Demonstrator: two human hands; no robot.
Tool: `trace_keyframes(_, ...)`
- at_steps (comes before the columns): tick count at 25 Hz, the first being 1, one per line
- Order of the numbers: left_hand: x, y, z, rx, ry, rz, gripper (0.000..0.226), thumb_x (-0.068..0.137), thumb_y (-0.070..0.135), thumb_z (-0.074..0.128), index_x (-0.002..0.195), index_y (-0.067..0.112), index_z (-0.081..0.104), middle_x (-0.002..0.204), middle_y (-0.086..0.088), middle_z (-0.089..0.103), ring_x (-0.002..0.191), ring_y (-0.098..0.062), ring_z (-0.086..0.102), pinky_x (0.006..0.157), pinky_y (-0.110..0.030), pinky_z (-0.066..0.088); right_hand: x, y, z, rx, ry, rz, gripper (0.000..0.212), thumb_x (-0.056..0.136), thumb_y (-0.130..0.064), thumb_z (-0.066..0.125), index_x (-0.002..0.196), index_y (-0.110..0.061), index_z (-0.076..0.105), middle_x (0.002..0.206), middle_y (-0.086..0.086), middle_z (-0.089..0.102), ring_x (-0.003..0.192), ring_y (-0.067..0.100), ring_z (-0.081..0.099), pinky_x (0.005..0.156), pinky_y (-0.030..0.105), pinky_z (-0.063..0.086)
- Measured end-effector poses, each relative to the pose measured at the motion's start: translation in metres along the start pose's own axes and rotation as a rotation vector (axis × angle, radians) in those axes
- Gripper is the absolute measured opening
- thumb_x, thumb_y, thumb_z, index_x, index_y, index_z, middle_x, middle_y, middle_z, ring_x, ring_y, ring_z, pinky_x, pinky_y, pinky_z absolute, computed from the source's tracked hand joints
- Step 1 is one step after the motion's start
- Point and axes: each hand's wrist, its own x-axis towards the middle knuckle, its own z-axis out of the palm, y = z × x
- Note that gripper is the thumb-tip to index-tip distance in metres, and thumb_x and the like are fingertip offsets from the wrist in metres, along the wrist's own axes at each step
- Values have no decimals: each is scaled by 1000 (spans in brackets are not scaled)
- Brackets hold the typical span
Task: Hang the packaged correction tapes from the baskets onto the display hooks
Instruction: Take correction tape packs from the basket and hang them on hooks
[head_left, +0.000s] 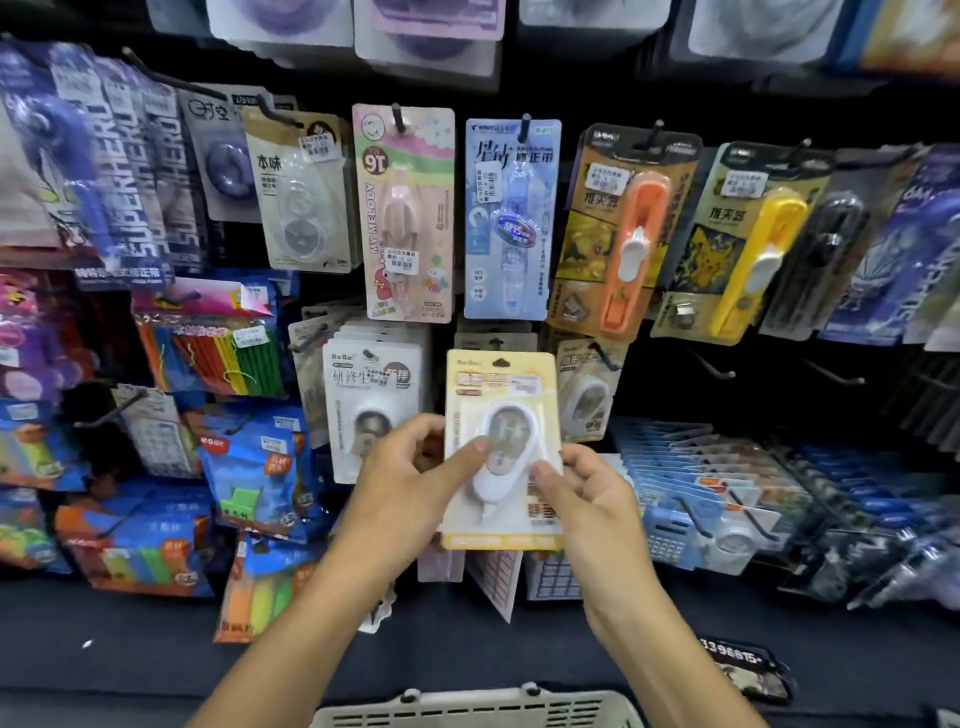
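Head view: 1 yellow-bordered cardboard blister pack holding a white oval correction tape (501, 449) is held upright in front of the black display wall by both hands. The left hand (410, 480) grips the pack's left edge, its thumb laid across the clear blister; the right hand (587, 493) pinches the lower right edge between thumb and curled fingers. The pack's hang-hole at its top is seen level with the lower row of hooks, just right of a white-carded stack of similar correction tapes (371, 395) already hung, and just left of a partly hidden pack of the same kind (589, 389). Whether a hook has yet been threaded through the hole cannot be told; the hook behind is hidden by the card.

Progress is judged as partial: several packs are hung, this 1 is being placed, and bare black wire hooks (711, 366) are seen to the right. A pale grey slotted plastic basket (478, 709) is visible at the bottom edge; its contents are out of view, so the remaining count cannot be given.
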Motion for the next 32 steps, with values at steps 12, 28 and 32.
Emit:
trace_keyframes(12,40,-51,-16,1295,20,215,76,94,45,56,160,26,23,171,-1,-9,157,-27,-12,125,-53,6,4,-13,-72,-374,495,-177,14,102,-28,56,106,-42,54,93,-8,70,65,3,66,52,27,48)
trace_keyframes(28,-47,-131,24,1092,-148,119,57,84,26,61,139,14,52,150,-13,45,136,-38,41,111,-50,34,-68,185,-79,-437,148,612,28,94,11,52,91,-14,66,103,19,66,68,22,63,54,25,53)
trace_keyframes(32,-142,-229,23,1054,-646,-428,48,92,23,64,138,20,53,140,-6,58,127,-28,54,106,-40,46,-153,279,-128,-1015,-126,876,46,89,-5,67,133,-6,55,129,15,62,106,32,64,81,30,54)
